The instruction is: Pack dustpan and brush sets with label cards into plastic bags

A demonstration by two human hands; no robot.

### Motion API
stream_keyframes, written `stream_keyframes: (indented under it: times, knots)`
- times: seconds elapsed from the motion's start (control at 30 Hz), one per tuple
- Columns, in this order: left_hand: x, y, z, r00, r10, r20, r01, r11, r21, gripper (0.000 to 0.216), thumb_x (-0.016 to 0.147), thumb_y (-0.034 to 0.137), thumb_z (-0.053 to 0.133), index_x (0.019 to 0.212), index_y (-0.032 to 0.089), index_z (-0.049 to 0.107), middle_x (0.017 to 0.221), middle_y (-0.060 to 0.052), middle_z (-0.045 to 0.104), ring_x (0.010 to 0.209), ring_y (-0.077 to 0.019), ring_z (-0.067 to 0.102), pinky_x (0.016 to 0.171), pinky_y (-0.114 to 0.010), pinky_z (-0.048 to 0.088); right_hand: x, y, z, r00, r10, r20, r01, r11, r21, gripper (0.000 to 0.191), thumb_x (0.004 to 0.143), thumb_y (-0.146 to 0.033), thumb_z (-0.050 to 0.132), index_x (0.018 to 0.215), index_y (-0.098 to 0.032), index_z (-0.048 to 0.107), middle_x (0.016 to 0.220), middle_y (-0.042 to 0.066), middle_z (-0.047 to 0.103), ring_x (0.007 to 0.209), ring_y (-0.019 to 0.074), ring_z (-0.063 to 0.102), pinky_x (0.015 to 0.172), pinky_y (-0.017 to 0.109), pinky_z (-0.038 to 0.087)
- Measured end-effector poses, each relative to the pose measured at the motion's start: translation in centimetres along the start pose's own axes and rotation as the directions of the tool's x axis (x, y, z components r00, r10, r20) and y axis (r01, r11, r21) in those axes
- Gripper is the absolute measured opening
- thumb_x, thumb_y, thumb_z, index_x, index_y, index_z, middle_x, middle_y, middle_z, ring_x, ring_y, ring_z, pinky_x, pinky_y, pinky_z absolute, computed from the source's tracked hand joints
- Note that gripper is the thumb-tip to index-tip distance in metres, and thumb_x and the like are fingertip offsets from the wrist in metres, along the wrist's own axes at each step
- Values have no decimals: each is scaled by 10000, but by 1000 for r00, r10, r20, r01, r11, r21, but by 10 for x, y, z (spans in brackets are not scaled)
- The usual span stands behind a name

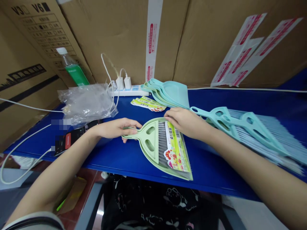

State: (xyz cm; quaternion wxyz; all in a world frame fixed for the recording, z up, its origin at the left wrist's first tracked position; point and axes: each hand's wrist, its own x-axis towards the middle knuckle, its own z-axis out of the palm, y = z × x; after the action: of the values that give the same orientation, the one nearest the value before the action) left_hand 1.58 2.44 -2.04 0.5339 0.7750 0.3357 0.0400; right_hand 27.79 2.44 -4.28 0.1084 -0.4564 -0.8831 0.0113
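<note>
Now: dustpan (155,164), brush (152,140) and card (177,150) stacked over counter (124,110), six o'clock. Left hand (118,128) pinches handle (132,136), nine o'clock; right hand (183,120) curls at card's twelve-o'clock end, grip unclear. Uneven push could skew card; tipping could slide brush out.

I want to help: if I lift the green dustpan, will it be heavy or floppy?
The green dustpan looks like thin plastic, so probably light and fairly stiff. The brush lying in it might slide out if tipped.
</note>
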Motion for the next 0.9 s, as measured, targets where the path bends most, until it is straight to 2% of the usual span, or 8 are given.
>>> stream_keyframes:
  times: [0.3,0.47,0.63,0.9]
  knots:
    - [-1,1,1,1000,-8,8,9,1000,-17,328,912,356,547,1155,142,594,815,-1,582,588,-62,512,527,-177,485,2,-3,6,997,61,36,-60,998,-22,272,938,-143,326,898,-154,595,888,117,631,888,231,608,762,334,460]
    - [-2,1,2,1000,-6,-3,6,1000,-22,331,909,360,557,1151,138,595,793,6,576,582,-66,510,519,-183,481,3,-7,3,993,86,84,-82,996,-45,270,945,-138,318,856,-162,572,882,111,605,826,215,598,714,313,437]
    - [-2,2,1,1000,-10,-1,10,1000,-11,331,911,370,553,1144,137,591,779,12,566,577,-65,510,521,-183,477,5,-9,1,980,131,150,-135,991,12,249,948,-131,311,824,-169,524,844,119,609,790,216,588,695,307,401]
    - [-2,2,2,1000,6,5,-6,1000,28,330,923,366,517,1154,138,574,786,11,555,582,-67,508,532,-186,482,4,-5,1,975,115,188,-129,989,65,192,896,-82,346,801,-203,461,814,83,624,752,195,588,631,277,367]
